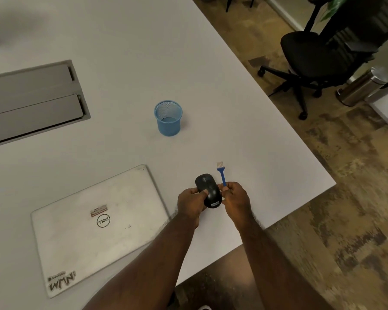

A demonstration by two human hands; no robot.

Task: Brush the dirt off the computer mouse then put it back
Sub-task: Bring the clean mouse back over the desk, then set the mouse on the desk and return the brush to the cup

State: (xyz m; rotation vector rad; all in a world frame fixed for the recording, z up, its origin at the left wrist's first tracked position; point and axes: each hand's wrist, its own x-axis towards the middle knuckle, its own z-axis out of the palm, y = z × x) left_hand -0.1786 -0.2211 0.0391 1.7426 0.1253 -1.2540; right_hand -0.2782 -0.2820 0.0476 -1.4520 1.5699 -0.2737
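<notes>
— Where's the mouse (208,190)?

— Lower centre of the frame. Your left hand (192,204) grips it, seemingly just above the tabletop (244,135). Your right hand (235,201) pinches the handle of the brush (221,173), bristles pointing up-frame, clear of the mouse.

— Which step?

— Looks like brushing hasn't landed yet. Next you'd need to tip the bristles onto the shell.

— Anything unclear?

— No dirt is visible on the mouse; its underside and your fingertips are hidden. The laptop (94,227) lies lower left, the blue cup (168,118) above.
</notes>
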